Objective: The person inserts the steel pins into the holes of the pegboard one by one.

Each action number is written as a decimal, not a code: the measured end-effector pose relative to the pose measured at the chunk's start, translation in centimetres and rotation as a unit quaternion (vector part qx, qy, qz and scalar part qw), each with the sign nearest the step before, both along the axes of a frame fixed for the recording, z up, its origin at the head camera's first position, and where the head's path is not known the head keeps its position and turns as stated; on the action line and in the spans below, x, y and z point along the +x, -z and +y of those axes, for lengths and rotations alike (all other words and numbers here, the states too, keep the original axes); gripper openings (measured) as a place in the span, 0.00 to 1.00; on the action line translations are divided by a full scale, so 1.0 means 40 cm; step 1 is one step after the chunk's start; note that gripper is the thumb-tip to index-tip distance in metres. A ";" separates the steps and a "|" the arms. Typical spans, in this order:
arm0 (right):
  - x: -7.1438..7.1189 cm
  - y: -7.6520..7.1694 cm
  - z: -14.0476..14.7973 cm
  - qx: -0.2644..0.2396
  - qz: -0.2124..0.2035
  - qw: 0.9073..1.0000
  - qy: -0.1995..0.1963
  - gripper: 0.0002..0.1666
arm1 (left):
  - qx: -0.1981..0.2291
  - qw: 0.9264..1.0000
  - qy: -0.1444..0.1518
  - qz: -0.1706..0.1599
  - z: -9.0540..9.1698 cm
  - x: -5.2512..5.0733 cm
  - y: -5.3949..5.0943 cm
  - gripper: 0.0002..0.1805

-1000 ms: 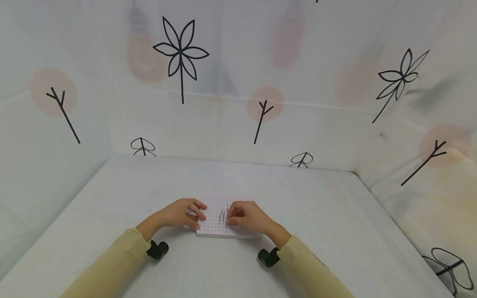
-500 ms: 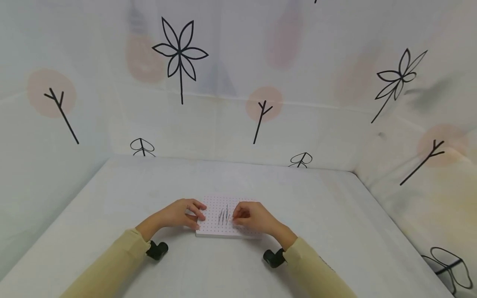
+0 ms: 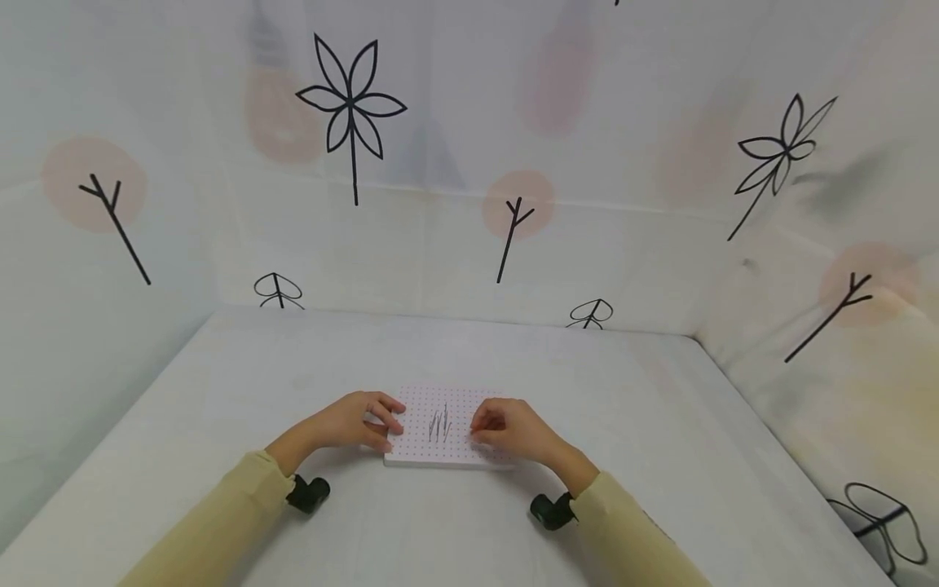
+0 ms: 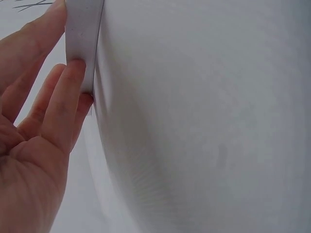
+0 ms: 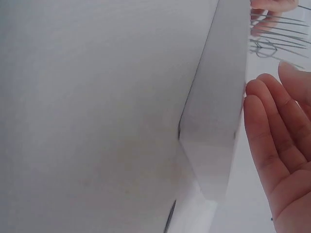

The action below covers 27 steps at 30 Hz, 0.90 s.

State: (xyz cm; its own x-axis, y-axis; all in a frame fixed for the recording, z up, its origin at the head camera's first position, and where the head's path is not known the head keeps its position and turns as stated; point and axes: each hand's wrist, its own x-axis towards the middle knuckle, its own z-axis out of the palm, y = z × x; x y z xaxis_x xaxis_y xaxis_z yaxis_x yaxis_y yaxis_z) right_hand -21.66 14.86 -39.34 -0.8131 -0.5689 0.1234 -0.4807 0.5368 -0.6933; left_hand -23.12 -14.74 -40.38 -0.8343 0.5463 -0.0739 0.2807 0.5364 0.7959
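A white board (image 3: 414, 463) with a grid of small pink dots lies on the table. Several thin dark pins (image 3: 438, 425), like needles, stand up from its middle. My left hand (image 3: 352, 420) holds the board's left edge; in the left wrist view its fingers (image 4: 73, 82) touch the board's side face (image 4: 81, 34) and wrap near a corner. My right hand (image 3: 513, 428) hovers over or rests on the right part of the board, to the right of the pins. In the right wrist view its fingers (image 5: 265, 131) lie fairly straight, with nothing visible between them and the thumb.
The table (image 3: 330, 359) has a white cloth. Pale walls with black plant drawings (image 3: 352, 102) and faint pink circles surround it at the back and sides. A black camera (image 3: 308, 495) sits at the left wrist and another black camera (image 3: 552, 512) at the right.
My right hand has moved to the right, away from the pins, leaving the rightmost pins standing in plain view. The left hand stays on the board's edge.
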 end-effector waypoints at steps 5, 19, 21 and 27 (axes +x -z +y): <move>0.005 0.004 0.022 -0.001 -0.009 1.000 0.014 0.06 | 0.001 1.000 0.003 0.002 -0.001 0.001 0.004 0.10; 0.020 0.007 0.099 0.002 -0.018 0.999 0.026 0.05 | -0.006 1.000 -0.005 -0.005 -0.002 0.004 0.006 0.10; 0.022 0.005 0.108 0.002 -0.019 0.999 0.030 0.05 | -0.004 1.000 -0.008 -0.009 -0.001 0.003 0.005 0.10; 0.028 0.000 0.136 0.019 -0.012 0.999 0.041 0.05 | 0.001 1.000 -0.006 -0.007 -0.001 0.003 0.001 0.10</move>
